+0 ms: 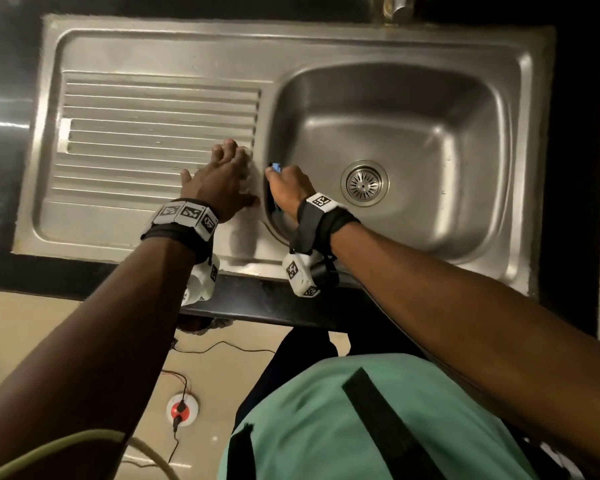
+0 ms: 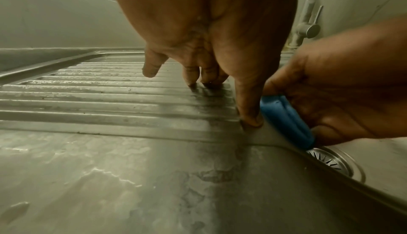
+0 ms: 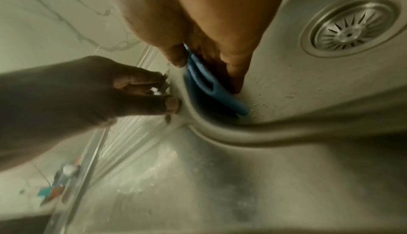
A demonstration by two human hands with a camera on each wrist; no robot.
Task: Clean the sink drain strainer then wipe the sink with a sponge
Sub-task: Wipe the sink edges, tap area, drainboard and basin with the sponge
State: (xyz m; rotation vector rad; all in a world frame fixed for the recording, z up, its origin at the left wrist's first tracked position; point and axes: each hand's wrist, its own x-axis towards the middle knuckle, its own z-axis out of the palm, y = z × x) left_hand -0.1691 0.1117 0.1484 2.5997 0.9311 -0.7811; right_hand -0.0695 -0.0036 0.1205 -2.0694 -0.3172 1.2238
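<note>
The steel sink (image 1: 520,98) has a ribbed drainboard (image 1: 136,133) on its left. The round drain strainer (image 1: 364,183) sits in place in the basin floor, also visible in the right wrist view as the strainer (image 3: 350,30). My right hand (image 1: 284,183) grips a folded blue sponge (image 1: 276,167) and presses it against the basin's left wall, just under the rim. The sponge (image 3: 209,84) is pinched between thumb and fingers. My left hand (image 1: 227,161) rests flat on the drainboard beside the rim, fingertips (image 2: 251,117) touching the wet steel next to the sponge (image 2: 286,121).
A tap (image 1: 395,8) stands behind the basin. Black countertop (image 1: 568,202) surrounds the sink. Wet, soapy patches lie on the sink's front ledge (image 2: 110,176). On the floor below are thin wires, a red-and-white round device (image 1: 182,408) and a pale hose (image 1: 66,448).
</note>
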